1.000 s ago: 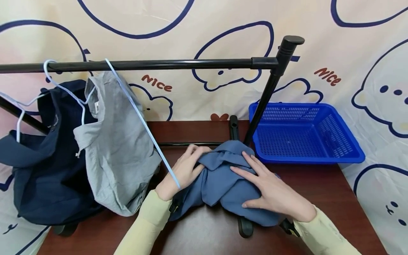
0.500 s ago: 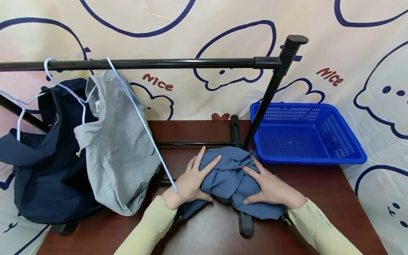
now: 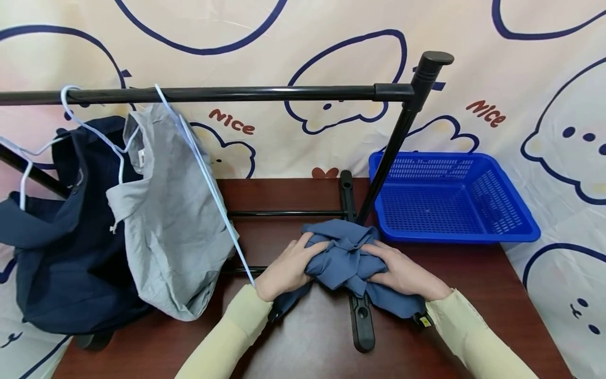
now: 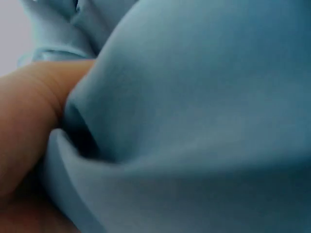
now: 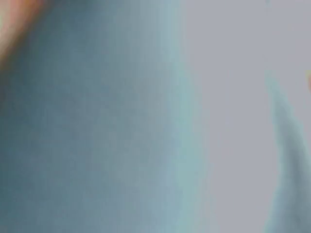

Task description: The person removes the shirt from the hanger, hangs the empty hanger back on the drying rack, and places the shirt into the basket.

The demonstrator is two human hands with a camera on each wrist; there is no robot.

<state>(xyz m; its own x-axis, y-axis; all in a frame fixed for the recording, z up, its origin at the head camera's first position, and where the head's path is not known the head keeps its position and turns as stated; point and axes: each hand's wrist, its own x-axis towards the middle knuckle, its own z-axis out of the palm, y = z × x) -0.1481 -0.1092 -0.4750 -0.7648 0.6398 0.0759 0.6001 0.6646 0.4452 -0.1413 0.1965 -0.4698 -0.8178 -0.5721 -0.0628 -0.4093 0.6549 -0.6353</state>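
Note:
A bunched blue-grey piece of clothing (image 3: 337, 263) lies crumpled over the rack's black foot (image 3: 363, 326). From its left side my left hand (image 3: 286, 269) grips the cloth, the fingertips sunk among the folds. My right hand (image 3: 402, 271) holds the bundle from the right, thumb and fingers bent into it. Smooth blue fabric (image 4: 194, 97) fills most of the left wrist view, with part of the left hand (image 4: 29, 116) at its edge. The right wrist view is blurred and shows mainly the same cloth (image 5: 97, 126). What kind of clothing it is stays hidden in the folds.
A black rack rail (image 3: 265, 94) crosses above the brown table (image 3: 303, 347). From it hang a navy garment (image 3: 80, 268) and a light grey one (image 3: 175, 226). A pale blue hanger (image 3: 208, 181) slants down to my left wrist. A blue basket (image 3: 459, 237) stands right.
Both hands have drawn inward and bunched the cloth into a smaller bundle. The left fingers, spread half a second ago, now curl into it. More of the rack foot shows.

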